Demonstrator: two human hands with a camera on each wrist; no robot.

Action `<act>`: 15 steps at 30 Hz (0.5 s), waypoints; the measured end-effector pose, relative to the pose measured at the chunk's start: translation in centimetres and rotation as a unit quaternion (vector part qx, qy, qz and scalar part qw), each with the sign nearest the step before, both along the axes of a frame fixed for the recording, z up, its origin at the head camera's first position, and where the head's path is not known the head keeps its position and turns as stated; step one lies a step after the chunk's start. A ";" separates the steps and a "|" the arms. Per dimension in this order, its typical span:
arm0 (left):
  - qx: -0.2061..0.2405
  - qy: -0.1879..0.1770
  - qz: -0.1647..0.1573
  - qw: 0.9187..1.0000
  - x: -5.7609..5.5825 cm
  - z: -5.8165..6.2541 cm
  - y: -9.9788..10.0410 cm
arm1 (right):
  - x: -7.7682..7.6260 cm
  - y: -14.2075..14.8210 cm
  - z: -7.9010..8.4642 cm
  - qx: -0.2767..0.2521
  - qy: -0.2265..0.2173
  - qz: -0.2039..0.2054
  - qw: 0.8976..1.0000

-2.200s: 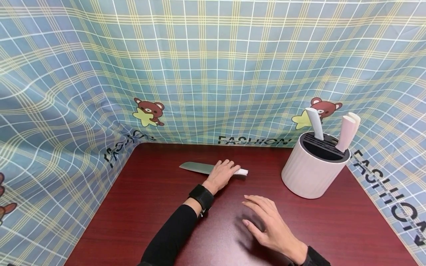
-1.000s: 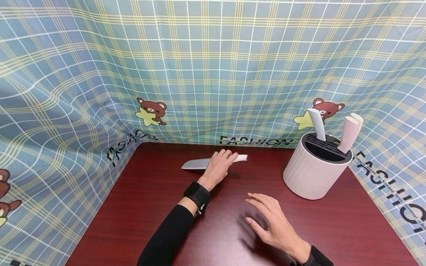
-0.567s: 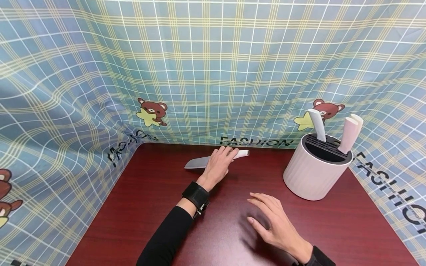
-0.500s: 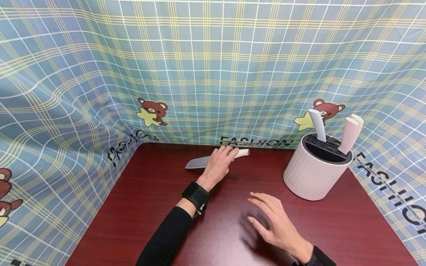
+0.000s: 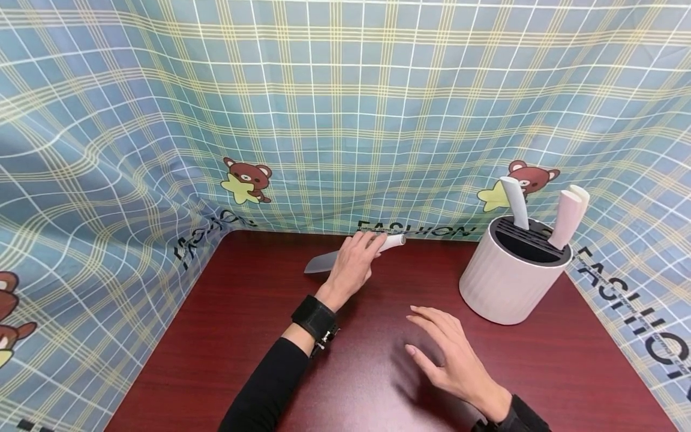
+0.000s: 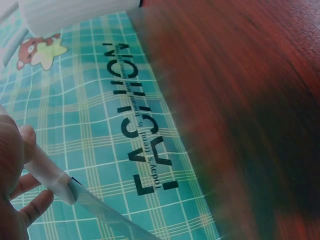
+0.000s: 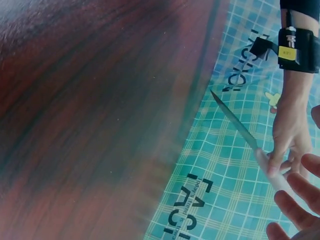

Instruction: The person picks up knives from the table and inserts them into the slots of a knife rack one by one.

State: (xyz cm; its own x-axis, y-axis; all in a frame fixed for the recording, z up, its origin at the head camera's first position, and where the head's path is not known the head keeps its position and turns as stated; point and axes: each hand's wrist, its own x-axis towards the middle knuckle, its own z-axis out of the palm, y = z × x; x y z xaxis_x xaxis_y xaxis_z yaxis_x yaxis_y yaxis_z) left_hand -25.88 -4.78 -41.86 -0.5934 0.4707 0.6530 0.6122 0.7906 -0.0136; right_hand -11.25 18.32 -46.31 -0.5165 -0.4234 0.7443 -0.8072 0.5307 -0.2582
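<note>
My left hand (image 5: 351, 267) grips a wide-bladed kitchen knife (image 5: 322, 262) by its white handle, near the back of the table. The blade points left and the handle's butt end sticks out to the right, tilted higher than the tip. In the left wrist view, thumb and fingers wrap the handle (image 6: 52, 177), and part of the blade (image 6: 107, 215) shows below. The right wrist view shows the whole blade (image 7: 235, 120) held off the table. My right hand (image 5: 456, 360) hovers over the front right of the table, fingers relaxed and slightly bent, holding nothing.
A white ribbed knife block (image 5: 502, 288) with a black slotted top stands at the right. Grey, pink and cream handles rise from it. Checked cloth (image 5: 345, 120) with printed bears hangs behind and beside the dark red table (image 5: 243, 312).
My left hand has lifted the knife off the table and carried it slightly back, its handle end rising most. My right hand has shifted a little to the right and stays relaxed.
</note>
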 end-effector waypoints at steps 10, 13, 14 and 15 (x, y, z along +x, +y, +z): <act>0.022 0.010 -0.017 1.000 0.4 0.5 0.1 | -0.1 0.4 0.8 0.001 -0.004 -0.009 1.000; 0.027 0.020 -0.021 0.999 0.6 0.8 0.0 | -0.2 0.6 1.1 0.005 -0.006 -0.014 1.000; 0.030 0.024 -0.022 0.999 0.6 0.9 0.0 | -0.3 0.6 1.2 0.005 -0.007 -0.016 1.000; 0.033 0.029 -0.024 0.999 0.7 1.1 0.0 | -0.3 0.7 1.4 0.006 -0.008 -0.018 1.000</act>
